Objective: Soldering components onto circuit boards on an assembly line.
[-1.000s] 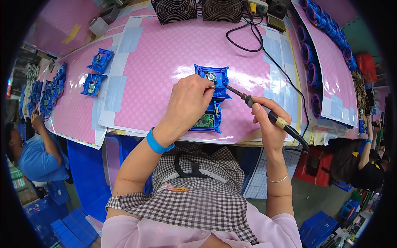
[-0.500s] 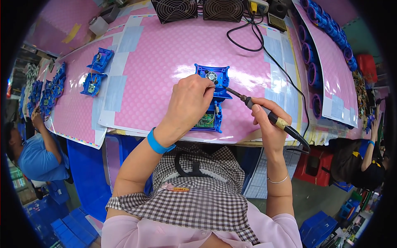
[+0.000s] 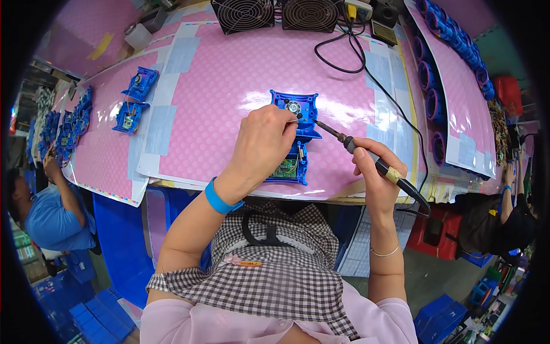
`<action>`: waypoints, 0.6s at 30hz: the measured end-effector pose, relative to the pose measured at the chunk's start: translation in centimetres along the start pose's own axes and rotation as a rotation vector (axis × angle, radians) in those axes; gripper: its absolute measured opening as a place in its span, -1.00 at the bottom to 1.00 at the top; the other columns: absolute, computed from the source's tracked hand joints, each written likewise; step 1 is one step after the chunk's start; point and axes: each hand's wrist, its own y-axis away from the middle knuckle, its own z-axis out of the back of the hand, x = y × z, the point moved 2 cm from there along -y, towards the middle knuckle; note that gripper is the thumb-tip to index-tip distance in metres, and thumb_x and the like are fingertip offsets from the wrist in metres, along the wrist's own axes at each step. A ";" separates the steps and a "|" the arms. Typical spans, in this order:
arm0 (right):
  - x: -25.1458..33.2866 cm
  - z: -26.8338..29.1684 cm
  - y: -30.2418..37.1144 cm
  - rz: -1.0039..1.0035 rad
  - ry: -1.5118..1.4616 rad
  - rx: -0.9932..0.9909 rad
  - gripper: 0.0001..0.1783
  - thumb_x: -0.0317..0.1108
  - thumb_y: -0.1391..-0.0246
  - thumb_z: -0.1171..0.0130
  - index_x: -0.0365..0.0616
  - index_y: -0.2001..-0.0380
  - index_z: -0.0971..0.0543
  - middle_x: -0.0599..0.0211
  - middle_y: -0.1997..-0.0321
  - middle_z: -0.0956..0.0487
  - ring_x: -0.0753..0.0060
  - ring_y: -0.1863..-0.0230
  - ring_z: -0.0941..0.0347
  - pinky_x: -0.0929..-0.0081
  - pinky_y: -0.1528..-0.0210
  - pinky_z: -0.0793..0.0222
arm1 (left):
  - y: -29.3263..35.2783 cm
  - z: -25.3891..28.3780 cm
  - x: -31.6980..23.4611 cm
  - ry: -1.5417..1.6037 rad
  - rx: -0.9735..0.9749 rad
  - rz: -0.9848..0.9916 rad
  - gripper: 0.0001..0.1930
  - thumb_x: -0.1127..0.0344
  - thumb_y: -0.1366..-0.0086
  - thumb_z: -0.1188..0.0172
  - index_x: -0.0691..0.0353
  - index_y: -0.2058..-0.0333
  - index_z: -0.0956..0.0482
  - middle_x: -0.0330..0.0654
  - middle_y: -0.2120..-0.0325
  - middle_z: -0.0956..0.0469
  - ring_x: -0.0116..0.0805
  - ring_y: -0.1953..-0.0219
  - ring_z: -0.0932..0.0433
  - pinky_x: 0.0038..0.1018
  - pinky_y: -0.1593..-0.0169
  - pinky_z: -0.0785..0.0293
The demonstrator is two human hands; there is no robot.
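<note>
A blue plastic housing [image 3: 311,102] lies opened on the pink mat, with a round speaker-like part [image 3: 294,108] in its far half. In the near half sits a green circuit board [image 3: 285,168]. Over the housing's left side, my left hand [image 3: 264,135] pinches a thin wire [image 3: 295,120] beside the round part; the fingers hide much of it. My right hand [image 3: 375,166] grips a soldering iron [image 3: 349,143] like a pen. Its tip points at the right edge of the far half, close to it; I cannot tell whether they touch.
Two black fans [image 3: 310,14] stand at the back. The iron's black cable [image 3: 395,103] loops along the right. More blue housings [image 3: 133,114] lie on the left, and blue rings [image 3: 433,106] line the right. Co-workers sit at both sides, one in a blue shirt [image 3: 54,215].
My right hand and the soldering iron have shifted slightly to the right and down. My left hand and the housing stay nearly in place.
</note>
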 end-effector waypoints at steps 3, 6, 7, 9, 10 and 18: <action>-0.1 0.1 0.0 0.009 0.010 0.003 -0.79 -0.48 -0.08 -0.22 -0.36 0.21 -0.61 0.29 0.48 -0.58 0.62 0.55 -0.42 0.71 0.49 -0.31 | 0.0 0.0 0.0 0.000 0.001 -0.004 -0.89 0.43 -0.09 -0.18 0.34 0.44 -0.62 0.05 0.51 -0.55 0.01 0.38 -0.55 -0.15 0.27 -0.46; -0.4 -0.2 -0.1 0.022 0.026 0.010 -0.79 -0.49 -0.08 -0.22 -0.36 0.21 -0.62 0.29 0.48 -0.58 0.62 0.55 -0.42 0.71 0.49 -0.31 | -0.1 -0.1 0.0 0.009 -0.005 -0.002 -0.89 0.43 -0.08 -0.18 0.34 0.45 -0.62 0.05 0.51 -0.55 0.01 0.38 -0.55 -0.15 0.27 -0.46; -0.5 -0.3 -0.2 0.024 0.033 0.014 -0.80 -0.49 -0.08 -0.22 -0.36 0.22 -0.62 0.30 0.49 -0.58 0.63 0.55 -0.42 0.71 0.50 -0.30 | -0.1 -0.1 0.0 0.006 -0.002 0.004 -0.89 0.43 -0.08 -0.18 0.34 0.45 -0.62 0.05 0.51 -0.55 0.02 0.38 -0.55 -0.15 0.27 -0.46; -0.6 -0.7 -0.3 0.035 0.045 0.017 -0.80 -0.48 -0.08 -0.22 -0.35 0.22 -0.62 0.30 0.49 -0.58 0.63 0.55 -0.42 0.72 0.50 -0.30 | -0.1 0.0 -0.1 0.004 0.000 0.009 -0.89 0.42 -0.08 -0.18 0.34 0.45 -0.62 0.05 0.51 -0.55 0.02 0.39 -0.55 -0.15 0.27 -0.46; -0.6 -0.8 -0.4 0.047 0.056 0.020 -0.80 -0.48 -0.08 -0.22 -0.35 0.22 -0.62 0.30 0.50 -0.57 0.63 0.55 -0.42 0.72 0.51 -0.30 | -0.1 0.0 -0.1 0.002 0.006 0.020 -0.89 0.43 -0.08 -0.17 0.34 0.45 -0.62 0.05 0.51 -0.55 0.02 0.39 -0.55 -0.15 0.27 -0.46; -0.1 -0.7 -0.1 -0.014 0.022 0.018 -0.79 -0.48 -0.08 -0.22 -0.36 0.22 -0.62 0.29 0.50 -0.57 0.62 0.55 -0.42 0.71 0.50 -0.29 | -0.1 0.0 0.0 0.000 0.011 0.027 -0.89 0.43 -0.08 -0.16 0.34 0.46 -0.61 0.06 0.52 -0.55 0.02 0.40 -0.54 -0.14 0.28 -0.46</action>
